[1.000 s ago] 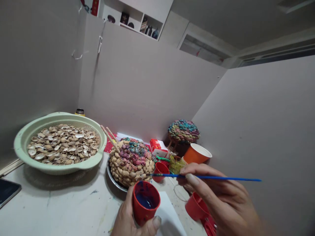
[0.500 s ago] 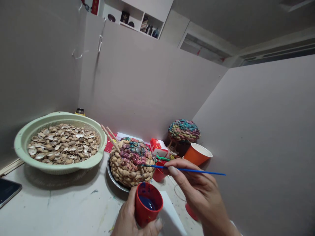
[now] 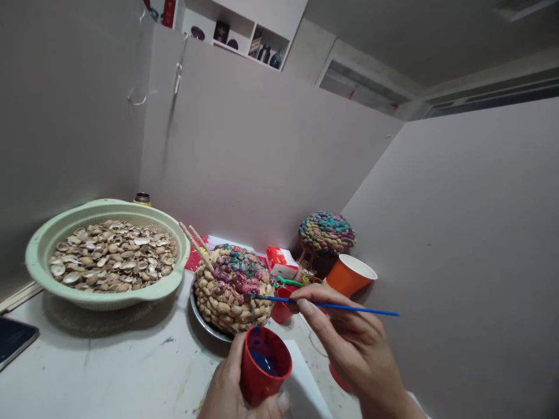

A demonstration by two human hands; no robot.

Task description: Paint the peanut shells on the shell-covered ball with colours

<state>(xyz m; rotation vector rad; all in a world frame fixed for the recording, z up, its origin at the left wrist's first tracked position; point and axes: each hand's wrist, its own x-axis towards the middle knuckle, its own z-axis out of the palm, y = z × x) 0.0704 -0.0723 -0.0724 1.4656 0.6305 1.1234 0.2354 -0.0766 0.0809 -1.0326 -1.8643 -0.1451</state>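
My left hand (image 3: 229,393) is wrapped round a small red cup (image 3: 264,365) with blue paint inside, held low in front of me. My right hand (image 3: 349,343) pinches a thin blue paintbrush (image 3: 323,305); its tip touches the right side of a dome of peanut shells (image 3: 233,287). The dome is partly painted pink, blue and green on top and sits on a metal plate (image 3: 205,326). Two wooden sticks (image 3: 194,241) poke out of its left side.
A pale green colander (image 3: 105,291) full of nut shells stands at the left. A finished multicoloured dome (image 3: 326,233), an orange paper cup (image 3: 349,274), another red cup (image 3: 282,311) and a red-white box (image 3: 282,262) crowd the corner. A dark phone (image 3: 13,340) lies at the far left.
My right hand moved left and brought the brush tip from above the red cup onto the shell dome. The left hand with the cup shifted slightly down and right.
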